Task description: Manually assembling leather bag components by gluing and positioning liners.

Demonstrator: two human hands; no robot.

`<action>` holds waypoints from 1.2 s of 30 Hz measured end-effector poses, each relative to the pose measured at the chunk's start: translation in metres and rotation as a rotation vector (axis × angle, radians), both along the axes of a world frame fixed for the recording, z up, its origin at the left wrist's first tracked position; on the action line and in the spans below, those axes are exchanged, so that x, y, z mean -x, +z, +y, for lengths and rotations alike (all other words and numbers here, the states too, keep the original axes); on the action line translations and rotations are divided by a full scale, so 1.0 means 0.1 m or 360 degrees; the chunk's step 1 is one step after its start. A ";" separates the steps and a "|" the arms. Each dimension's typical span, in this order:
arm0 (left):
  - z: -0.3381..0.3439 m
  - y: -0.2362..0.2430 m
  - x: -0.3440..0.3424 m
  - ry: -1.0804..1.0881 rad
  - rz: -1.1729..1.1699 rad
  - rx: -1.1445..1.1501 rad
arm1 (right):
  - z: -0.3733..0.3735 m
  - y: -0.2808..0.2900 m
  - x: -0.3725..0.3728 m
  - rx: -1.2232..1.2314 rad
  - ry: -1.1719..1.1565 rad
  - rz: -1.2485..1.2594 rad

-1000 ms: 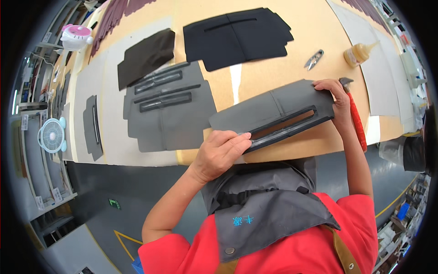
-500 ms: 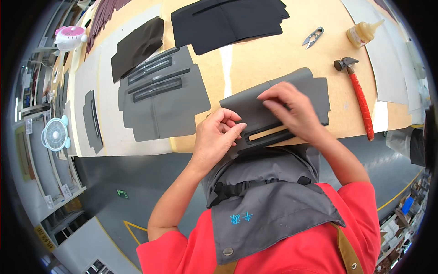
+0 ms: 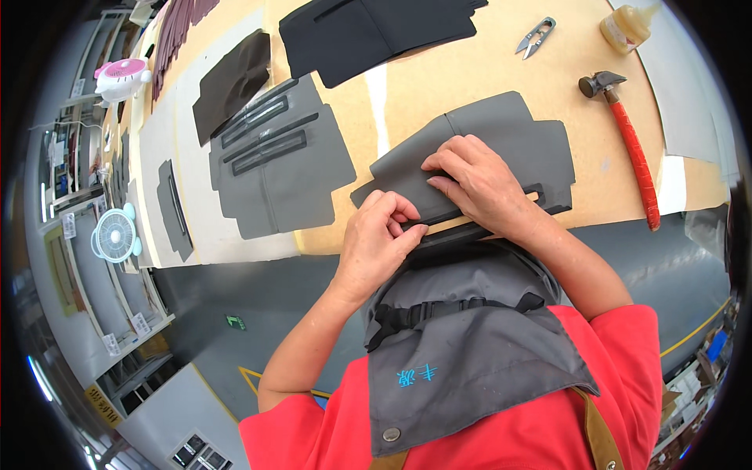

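Note:
A grey sheet-material panel (image 3: 509, 117) with stepped corners lies at the table's front edge, a black-edged slot along its near side. At the left end of that slot, my left hand (image 3: 376, 243) pinches the panel's black edging between thumb and curled fingers. My right hand (image 3: 479, 186) rests over the panel's middle. Its fingers are bent in toward the thumb, and whatever lies between them is hidden. That wrist covers part of the slot, whose right end shows beyond it.
Left of me lie more grey panels (image 3: 294, 176) with black-framed slots, a dark brown piece (image 3: 231, 82) and a small grey piece (image 3: 174, 211). Black panels (image 3: 384, 35) lie farther back. Snips (image 3: 536, 37), a glue bottle (image 3: 627, 30) and a red-handled hammer (image 3: 633, 149) are at right.
The grey panel's folded-over far part has opened out flatter. My right hand has moved left and lower over it, its fingers drawing in. My left hand stays near the slot's left end.

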State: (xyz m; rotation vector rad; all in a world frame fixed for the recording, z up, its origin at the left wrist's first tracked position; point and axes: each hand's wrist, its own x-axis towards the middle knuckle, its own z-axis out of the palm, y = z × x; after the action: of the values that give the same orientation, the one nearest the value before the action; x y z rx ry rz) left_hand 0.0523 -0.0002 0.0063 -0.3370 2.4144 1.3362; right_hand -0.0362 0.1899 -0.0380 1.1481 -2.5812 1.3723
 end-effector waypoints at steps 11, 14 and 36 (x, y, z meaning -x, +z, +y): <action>-0.08 -0.01 0.08 0.0010 -0.0233 -0.0117 | 0.00 -0.03 0.00 -0.0023 0.0000 0.0075; -0.08 0.01 0.09 -0.0028 -0.0247 -0.0102 | 0.00 -0.03 0.00 -0.0024 0.0002 0.0078; -0.12 -0.05 0.10 -0.0014 -0.0330 -0.0227 | 0.00 -0.03 -0.01 -0.0038 -0.0012 0.0123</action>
State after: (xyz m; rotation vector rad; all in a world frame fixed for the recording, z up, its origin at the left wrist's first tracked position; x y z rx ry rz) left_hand 0.0421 -0.0126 0.0016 -0.4042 2.1366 1.3873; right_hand -0.0353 0.1895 -0.0414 1.1686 -2.5530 1.2728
